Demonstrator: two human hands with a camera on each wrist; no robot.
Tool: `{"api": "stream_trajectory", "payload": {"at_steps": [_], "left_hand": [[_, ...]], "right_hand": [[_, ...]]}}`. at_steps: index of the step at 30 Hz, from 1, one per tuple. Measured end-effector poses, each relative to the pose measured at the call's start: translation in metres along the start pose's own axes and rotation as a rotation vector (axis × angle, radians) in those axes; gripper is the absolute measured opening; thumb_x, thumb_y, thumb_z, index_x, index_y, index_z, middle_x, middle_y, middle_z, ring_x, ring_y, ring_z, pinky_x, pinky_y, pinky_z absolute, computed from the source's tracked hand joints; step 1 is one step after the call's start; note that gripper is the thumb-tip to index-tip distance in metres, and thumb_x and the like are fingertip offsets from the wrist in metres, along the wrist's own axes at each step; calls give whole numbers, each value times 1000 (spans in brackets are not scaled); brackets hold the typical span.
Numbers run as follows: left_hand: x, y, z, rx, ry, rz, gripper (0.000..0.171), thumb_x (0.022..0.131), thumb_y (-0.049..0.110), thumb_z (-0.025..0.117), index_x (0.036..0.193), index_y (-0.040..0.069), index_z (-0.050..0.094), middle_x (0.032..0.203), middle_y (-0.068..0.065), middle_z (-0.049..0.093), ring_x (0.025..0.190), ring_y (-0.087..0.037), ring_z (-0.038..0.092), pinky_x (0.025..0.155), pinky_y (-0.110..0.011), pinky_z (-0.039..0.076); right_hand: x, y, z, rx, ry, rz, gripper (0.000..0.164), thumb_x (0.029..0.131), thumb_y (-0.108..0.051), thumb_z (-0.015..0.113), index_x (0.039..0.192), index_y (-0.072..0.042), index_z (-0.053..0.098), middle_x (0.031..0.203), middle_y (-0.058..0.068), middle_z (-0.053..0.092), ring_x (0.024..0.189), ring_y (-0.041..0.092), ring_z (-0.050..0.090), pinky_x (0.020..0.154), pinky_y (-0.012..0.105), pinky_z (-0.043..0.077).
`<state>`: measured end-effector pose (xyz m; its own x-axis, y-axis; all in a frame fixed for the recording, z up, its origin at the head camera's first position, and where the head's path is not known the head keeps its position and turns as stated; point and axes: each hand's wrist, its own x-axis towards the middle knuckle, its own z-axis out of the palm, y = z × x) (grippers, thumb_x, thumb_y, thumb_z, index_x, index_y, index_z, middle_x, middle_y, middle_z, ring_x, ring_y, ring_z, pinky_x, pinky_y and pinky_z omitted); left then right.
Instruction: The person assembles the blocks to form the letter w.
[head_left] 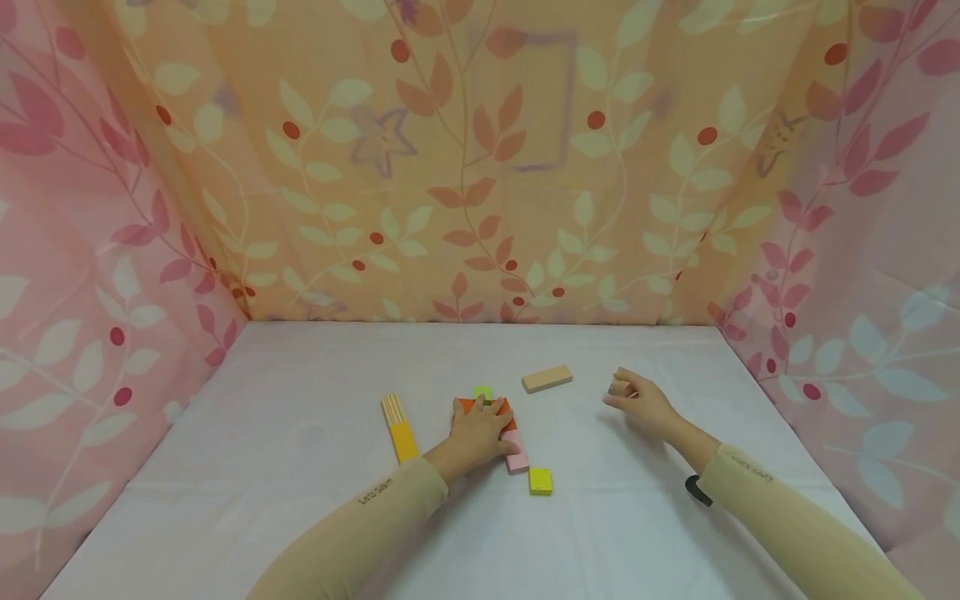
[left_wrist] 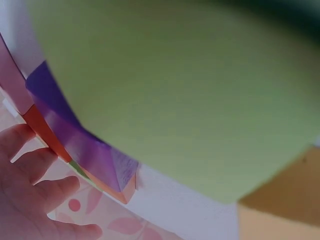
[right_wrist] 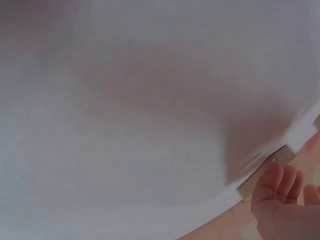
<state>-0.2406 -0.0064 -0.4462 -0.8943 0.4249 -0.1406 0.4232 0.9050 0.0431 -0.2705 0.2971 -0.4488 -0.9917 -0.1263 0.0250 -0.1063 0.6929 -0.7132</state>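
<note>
My left hand (head_left: 474, 435) lies over a cluster of coloured blocks, fingers spread and fingertips at the orange block (head_left: 504, 408). A pink block (head_left: 516, 454) reaches out beneath its thumb, and a light green block (head_left: 482, 392) shows past the fingertips. In the left wrist view a purple block (left_wrist: 75, 135) sits against the orange one; the head view hides it behind the hand. Off to the right, my right hand (head_left: 647, 406) is raised, with curled fingers pinching a plain wooden block (right_wrist: 255, 181), mostly covered by the fingers in the head view.
Left of the cluster lies a yellow-orange block (head_left: 402, 437) with striped, pale wood at its far end. A small yellow block (head_left: 540, 482) sits in front of the pink one. Another plain wooden block (head_left: 547, 379) lies between the hands, farther back. Flowered cloth (head_left: 480, 167) walls the white table.
</note>
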Motion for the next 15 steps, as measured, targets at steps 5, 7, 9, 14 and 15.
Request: {"api": "stream_trajectory", "payload": {"at_steps": [5,7,9,14,15], "left_hand": [[1,0,1,-5,-3,-3,66,86,57,62,142,23,53,151,-2,42,140,-31,33,107,-65,22],[0,0,0,-7,-6,-5,66,86,57,62,142,23,52,151,-1,41,141,-31,33,108,-65,22],[-1,0,-1,-6,-8,-6,66,87,58,62,142,23,52,152,-1,41,141,-30,33,108,-64,22],[-1,0,-2,0,-12,-9,66,87,58,61,143,23,52,152,-1,41,141,-30,32,108,-64,22],[-2,1,-2,1,-12,-10,66,87,58,61,143,23,52,152,-1,41,141,-30,33,108,-64,22]], "right_hand": [[11,14,-10,-64,-3,72,77,94,-25,67,144,16,25,90,15,52,80,25,48,68,34,42],[15,18,-14,-72,-18,99,80,94,-26,65,145,16,20,84,10,49,75,21,44,65,31,39],[19,21,-17,-76,-42,126,82,95,-27,64,146,16,16,81,9,46,72,19,42,63,29,37],[25,22,-21,-99,-101,168,81,96,-28,62,145,17,16,111,37,50,93,36,50,80,42,45],[26,22,-22,-106,-106,174,80,96,-29,62,145,17,18,122,42,45,102,42,49,88,47,44]]}}
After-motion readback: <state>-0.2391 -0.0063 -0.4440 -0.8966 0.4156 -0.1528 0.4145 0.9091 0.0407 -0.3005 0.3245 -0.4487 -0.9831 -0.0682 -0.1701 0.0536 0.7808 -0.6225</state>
